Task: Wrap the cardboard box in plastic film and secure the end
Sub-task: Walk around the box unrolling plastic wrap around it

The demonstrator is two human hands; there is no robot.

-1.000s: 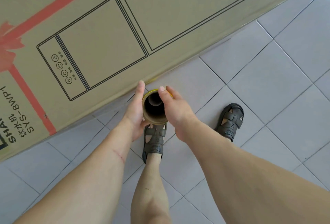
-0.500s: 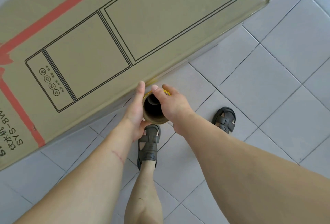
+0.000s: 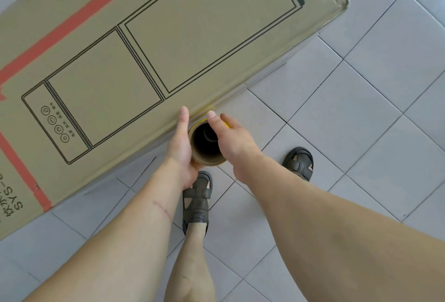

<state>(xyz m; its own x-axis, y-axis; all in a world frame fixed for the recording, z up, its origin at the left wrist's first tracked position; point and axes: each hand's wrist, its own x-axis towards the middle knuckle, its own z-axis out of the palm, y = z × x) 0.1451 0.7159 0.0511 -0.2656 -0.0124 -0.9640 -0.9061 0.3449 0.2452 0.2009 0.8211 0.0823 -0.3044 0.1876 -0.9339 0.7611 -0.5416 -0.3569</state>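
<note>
**Holding the film roll against the near side of the box**

The cardboard box (image 3: 149,60) lies long and flat across the far left, its printed top face toward me and its near long edge just beyond my hands. It looks big and stiff, and I judge it too bulky to turn, so I carry the film around it instead. The glossy sheen at its far right corner suggests film already covers it, though I cannot tell how many layers.

My left hand (image 3: 181,143) lies flat along the left side of the film roll (image 3: 207,143), fingers straight and pressed together, thumb out of sight. The roll stands upright, touching or almost touching the box wall; I look straight down its hollow cardboard core. It should be light and rigid, with slick, clingy film, so the ends of the core are the best hold.

My right hand (image 3: 234,142) cups the right side, thumb over the rim, fingers curling behind.

The film's free end, the roll's lower part and the box's left end are hidden or cut off.
</note>
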